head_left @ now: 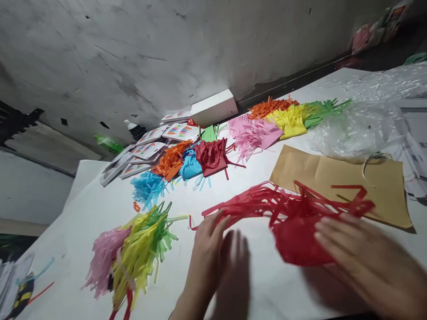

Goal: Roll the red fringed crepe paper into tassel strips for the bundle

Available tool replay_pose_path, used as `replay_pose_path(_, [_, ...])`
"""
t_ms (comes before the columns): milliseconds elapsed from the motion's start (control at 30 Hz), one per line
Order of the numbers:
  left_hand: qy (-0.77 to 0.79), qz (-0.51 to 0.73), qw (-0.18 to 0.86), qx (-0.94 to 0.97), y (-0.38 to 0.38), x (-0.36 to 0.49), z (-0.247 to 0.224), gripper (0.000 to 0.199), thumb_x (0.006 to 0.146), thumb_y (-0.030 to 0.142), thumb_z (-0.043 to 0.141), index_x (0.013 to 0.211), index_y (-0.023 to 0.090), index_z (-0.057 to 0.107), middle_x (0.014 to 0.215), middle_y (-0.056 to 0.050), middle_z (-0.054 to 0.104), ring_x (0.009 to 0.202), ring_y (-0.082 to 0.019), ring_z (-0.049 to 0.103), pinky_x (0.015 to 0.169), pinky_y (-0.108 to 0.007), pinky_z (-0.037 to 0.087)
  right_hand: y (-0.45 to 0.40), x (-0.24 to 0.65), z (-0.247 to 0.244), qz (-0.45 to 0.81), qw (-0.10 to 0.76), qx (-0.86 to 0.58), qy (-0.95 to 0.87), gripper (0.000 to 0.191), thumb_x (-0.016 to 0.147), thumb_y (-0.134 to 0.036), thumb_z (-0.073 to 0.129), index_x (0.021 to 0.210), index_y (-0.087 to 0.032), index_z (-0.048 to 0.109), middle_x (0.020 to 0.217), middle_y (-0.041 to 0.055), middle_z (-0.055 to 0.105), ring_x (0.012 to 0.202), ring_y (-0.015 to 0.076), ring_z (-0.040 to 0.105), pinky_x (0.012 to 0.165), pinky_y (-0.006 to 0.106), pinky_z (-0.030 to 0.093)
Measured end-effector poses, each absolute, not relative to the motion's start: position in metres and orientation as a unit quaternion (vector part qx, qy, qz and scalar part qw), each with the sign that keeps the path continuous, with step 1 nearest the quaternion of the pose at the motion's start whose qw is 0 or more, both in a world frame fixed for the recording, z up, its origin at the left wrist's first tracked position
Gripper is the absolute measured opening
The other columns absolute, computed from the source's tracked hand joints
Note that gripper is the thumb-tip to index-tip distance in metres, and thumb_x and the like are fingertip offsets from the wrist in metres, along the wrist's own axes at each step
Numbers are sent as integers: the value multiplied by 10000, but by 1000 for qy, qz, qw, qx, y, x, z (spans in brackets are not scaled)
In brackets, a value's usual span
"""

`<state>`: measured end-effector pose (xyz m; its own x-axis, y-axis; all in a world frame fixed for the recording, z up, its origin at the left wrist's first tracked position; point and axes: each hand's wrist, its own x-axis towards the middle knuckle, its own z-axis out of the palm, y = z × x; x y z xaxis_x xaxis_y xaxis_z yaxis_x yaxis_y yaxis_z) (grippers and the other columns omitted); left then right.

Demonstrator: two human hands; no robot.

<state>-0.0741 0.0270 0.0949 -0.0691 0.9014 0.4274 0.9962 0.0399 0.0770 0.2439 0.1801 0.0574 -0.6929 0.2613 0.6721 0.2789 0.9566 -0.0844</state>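
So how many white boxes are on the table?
1. The white box lies at the table's far edge by the wall, behind the fringed paper piles. Others may be hidden.

No legible text, label, brand or number is visible. The printed cards point(150, 149) at far left show coloured graphics only; any lettering is unreadable.

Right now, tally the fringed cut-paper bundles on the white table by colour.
Red fringed paper bundles: 2, one under both hands, one mid-table
Orange: 2
Blue: 2
Pink: 2
Yellow: 2
Green: 3
Total: 13; overlapping piles make this approximate.
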Motion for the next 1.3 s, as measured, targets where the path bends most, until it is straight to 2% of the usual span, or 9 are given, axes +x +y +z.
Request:
replay_pose_path(100, [-622,-256,121,-730,18,-20,91,352,989,316,564,1301,162,617,1263,-156,692,1190,-268,629,1016,-419,498,143,212,37,-18,371,-76,-925,462,870,7,402,1201,-90,708,1291,112,712,1280,265,613,1230,444,318])
replay_pose_path(200, [-580,-318,145,-736,18,29,62,297,1058,235,434,1178,190,701,1053,-60,780,990,-196,677,1067,-379,390,119,200,30,31,410,-117,-904,393,854,56,391,985,-82,735,1115,133,772,1179,256,675,1179,438,408])
replay_pose_path(333, [-629,-360,116,-679,14,37,31,389,1096,231,353,1013,187,731,905,-30,780,823,-161,654,921,-347,394,112,209,24,17,357,-85,-930,470,890,41,353,1118,-113,734,1205,97,752,1218,212,660,1232,403,337])
replay_pose_path(533, [-683,-322,118,-646,-12,0,44,231,988,82,536,1016,221,719,1010,-54,773,1005,-220,668,1059,-463,376,104,223,-2,52,374,-118,-918,545,891,24,291,1207,-113,713,1321,113,695,1362,244,543,1229,460,353])
replay_pose_path(700, [-679,-287,180,-651,-33,-35,60,272,925,30,567,1097,198,694,1059,-103,745,1065,-256,658,1074,-500,399,105,229,0,30,335,-101,-936,567,872,26,308,1278,-111,678,1394,123,643,1367,258,539,1223,472,365])
replay_pose_path(833, [-709,-189,217,-644,-66,-76,71,359,898,23,590,1190,209,684,1165,-127,718,1139,-265,639,1182,-535,313,111,230,2,37,336,-123,-933,554,850,26,329,1258,-86,687,1411,118,632,1414,277,480,1263,504,274])
replay_pose_path(1000, [-730,-179,125,-647,-81,-55,72,426,943,127,543,1325,300,622,1411,-130,613,1391,-336,506,1193,-633,310,110,229,1,24,307,-66,-949,522,873,12,361,1282,-80,673,1417,146,623,1412,306,482,1239,530,317])
replay_pose_path(1133, [-671,-238,92,-696,-45,8,51,288,938,164,627,1196,274,688,1129,-68,760,1119,-252,687,1114,-487,454,105,224,3,79,335,-110,-932,505,886,39,335,1184,-94,721,1321,111,694,1402,269,496,1256,495,275])
replay_pose_path(1300, [-646,-316,43,-694,-14,25,31,280,1067,193,407,983,191,674,873,-45,746,811,-184,659,808,-347,482,117,229,21,53,308,-54,-949,409,958,-35,388,1173,-132,721,1239,91,733,1275,226,605,1223,426,296])
